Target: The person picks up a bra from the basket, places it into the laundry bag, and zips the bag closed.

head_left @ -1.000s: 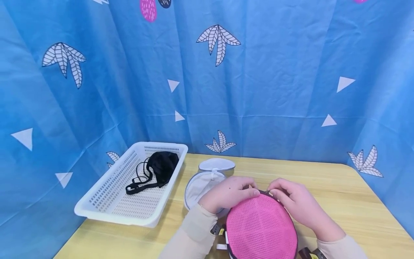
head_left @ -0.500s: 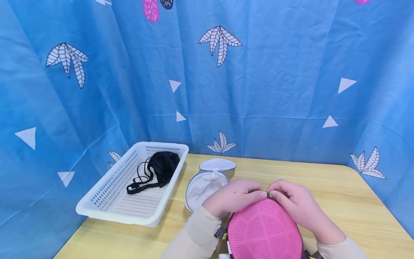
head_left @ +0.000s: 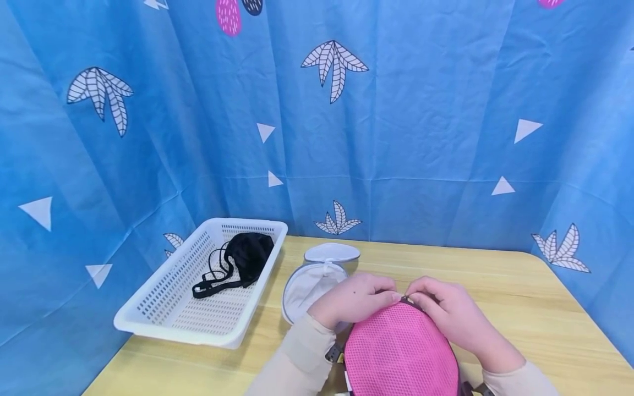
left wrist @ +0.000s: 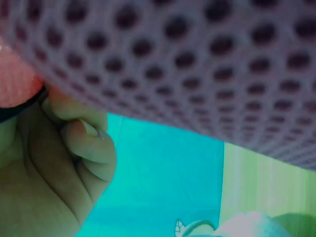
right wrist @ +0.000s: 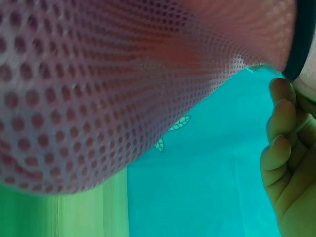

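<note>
A round pink mesh laundry bag (head_left: 401, 352) with a dark zipped edge stands upright close to the person. My left hand (head_left: 356, 297) pinches the top of that edge between thumb and fingers. Right beside it, my right hand (head_left: 451, 313) pinches the same edge near the zip, with the fingertips of both hands almost meeting. In the left wrist view, mesh (left wrist: 197, 59) fills the top and curled fingers (left wrist: 89, 143) show at the left. The right wrist view has the dark edging (right wrist: 298, 44) above my right fingers (right wrist: 276, 153). The zip pull itself is too small to make out.
Behind my left hand a small white zip pouch (head_left: 303, 289) stands with its lid (head_left: 332, 253) folded back. A white plastic basket (head_left: 173, 333) at the left holds a black cloth item (head_left: 251, 256) with cords and a strap. Blue curtain (head_left: 436, 143) surrounds the wooden table (head_left: 535, 308).
Both hands have come closer together along the bag's edge. The bag's top has shifted slightly, and less of the dark edge shows between the hands.
</note>
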`<state>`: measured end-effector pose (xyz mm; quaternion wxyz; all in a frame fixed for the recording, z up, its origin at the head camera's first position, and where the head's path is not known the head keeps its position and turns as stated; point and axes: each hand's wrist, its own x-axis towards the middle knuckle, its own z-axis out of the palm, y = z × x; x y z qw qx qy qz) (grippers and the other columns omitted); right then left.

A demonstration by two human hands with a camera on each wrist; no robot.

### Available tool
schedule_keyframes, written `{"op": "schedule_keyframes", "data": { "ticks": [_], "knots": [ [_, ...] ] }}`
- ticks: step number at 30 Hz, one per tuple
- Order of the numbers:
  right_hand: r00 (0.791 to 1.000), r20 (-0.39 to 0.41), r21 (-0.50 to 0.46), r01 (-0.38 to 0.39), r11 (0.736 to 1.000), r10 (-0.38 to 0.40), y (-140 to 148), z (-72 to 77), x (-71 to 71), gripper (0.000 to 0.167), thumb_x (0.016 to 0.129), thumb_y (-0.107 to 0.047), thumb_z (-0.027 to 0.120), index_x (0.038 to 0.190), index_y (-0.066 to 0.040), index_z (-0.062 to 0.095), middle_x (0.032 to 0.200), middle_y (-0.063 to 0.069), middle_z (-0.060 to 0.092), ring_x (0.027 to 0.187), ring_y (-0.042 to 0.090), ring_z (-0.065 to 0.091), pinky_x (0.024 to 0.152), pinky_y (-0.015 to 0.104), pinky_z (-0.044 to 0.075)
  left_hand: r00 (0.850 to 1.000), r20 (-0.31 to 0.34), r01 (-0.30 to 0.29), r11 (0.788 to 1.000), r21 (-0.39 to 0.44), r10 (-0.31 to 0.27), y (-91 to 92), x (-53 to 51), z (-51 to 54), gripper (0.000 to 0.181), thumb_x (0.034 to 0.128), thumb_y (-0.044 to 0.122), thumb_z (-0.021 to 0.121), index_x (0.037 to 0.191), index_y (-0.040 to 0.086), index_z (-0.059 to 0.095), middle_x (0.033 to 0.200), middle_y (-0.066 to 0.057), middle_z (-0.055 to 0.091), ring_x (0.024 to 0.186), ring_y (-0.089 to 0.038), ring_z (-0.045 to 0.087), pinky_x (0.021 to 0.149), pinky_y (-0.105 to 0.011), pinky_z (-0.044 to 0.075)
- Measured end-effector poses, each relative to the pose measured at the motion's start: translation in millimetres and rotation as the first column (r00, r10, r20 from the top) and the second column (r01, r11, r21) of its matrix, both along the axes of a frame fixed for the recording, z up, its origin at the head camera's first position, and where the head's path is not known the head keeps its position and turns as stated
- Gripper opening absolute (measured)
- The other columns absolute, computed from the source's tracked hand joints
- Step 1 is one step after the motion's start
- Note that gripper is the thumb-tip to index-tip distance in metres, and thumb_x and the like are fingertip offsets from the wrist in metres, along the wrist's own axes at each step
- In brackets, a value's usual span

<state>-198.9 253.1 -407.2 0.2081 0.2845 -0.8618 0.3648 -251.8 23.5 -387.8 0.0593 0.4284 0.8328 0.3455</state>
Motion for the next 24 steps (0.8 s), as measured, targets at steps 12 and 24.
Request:
{"op": "schedule_keyframes", "data": {
  "ticks": [12,24],
  "knots": [
    [0.998,0.045,-0.006,0.043,0.999,-0.043,3.1,2.8,-2.2,0.025,0.098,-0.008,0.066,0.096,-0.033,0.067,0.087,-0.019,0.065,0.07,0.003,0.058,0.064,0.026,0.048,1.0,-0.001,-0.014,1.0,0.0,0.014,-9.1,-7.0,1.2,0.022,0.1045,0.032,0.054,0.087,0.023,0.064,0.074,0.013,0.058,0.071,-0.002,0.055,0.066,-0.021,0.047],
    [0.991,0.073,-0.043,0.112,0.993,-0.109,2.8,2.6,0.7,0.021,0.098,-0.012,0.067,0.096,-0.033,0.07,0.089,-0.018,0.068,0.075,0.005,0.063,0.068,0.026,0.049,0.999,0.025,0.041,0.999,0.007,-0.041,-6.0,-2.7,4.5,0.025,0.1062,0.03,0.049,0.111,0.023,0.072,0.096,0.019,0.065,0.09,0.003,0.059,0.084,-0.018,0.047]
  ]
}}
